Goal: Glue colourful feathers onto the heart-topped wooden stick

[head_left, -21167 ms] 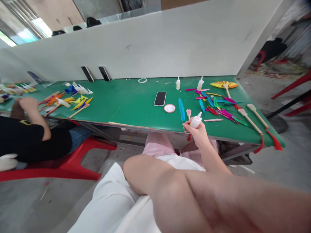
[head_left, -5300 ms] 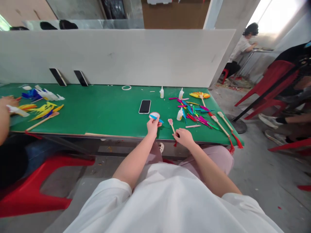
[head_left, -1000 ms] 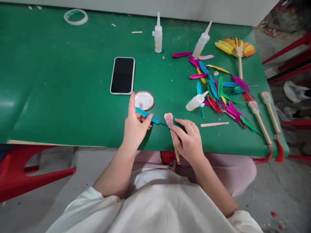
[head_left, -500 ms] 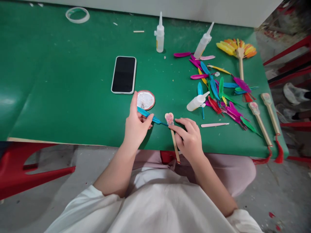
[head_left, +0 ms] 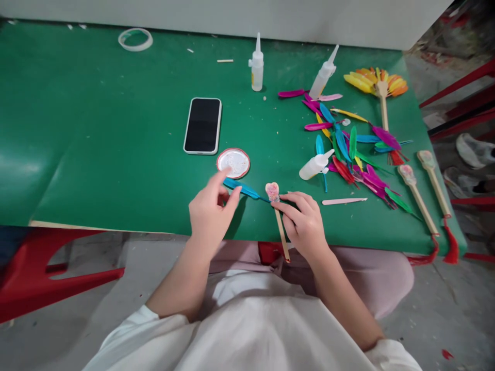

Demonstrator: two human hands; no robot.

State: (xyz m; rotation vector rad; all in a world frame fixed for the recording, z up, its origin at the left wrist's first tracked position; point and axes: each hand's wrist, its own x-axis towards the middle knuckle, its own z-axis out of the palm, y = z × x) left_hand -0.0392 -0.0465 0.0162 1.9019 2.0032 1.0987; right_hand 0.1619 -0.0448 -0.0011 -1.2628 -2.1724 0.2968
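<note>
My right hand [head_left: 305, 221] is closed, its fingertips pinching a small wooden fan handle [head_left: 281, 232] just below its rounded head, which has pinkish bits on it. The lower end of that handle sticks out past the table's edge. A blue feather [head_left: 243, 188] points leftward from the head, its quill end at my right fingertips. My left hand [head_left: 211, 211] is open at the feather's outer end, thumb and forefinger apart; whether the thumb still touches it I cannot tell. Beyond the feather lies a white, red-rimmed lid [head_left: 234, 161] with small bits in it.
A phone [head_left: 202, 126] and a tape roll [head_left: 135, 40] lie on the green table. Glue bottles stand at back [head_left: 257, 69] and lie near the colourful feathers [head_left: 344, 139]. Pink tweezers [head_left: 344, 201], tasselled handles [head_left: 417, 203] and a yellow feather fan [head_left: 382, 93] are rightward.
My left hand has let its pinch on the blue feather go and drawn slightly left, fingers spreading. My right hand keeps its hold on the handle. The view has shifted a little.
</note>
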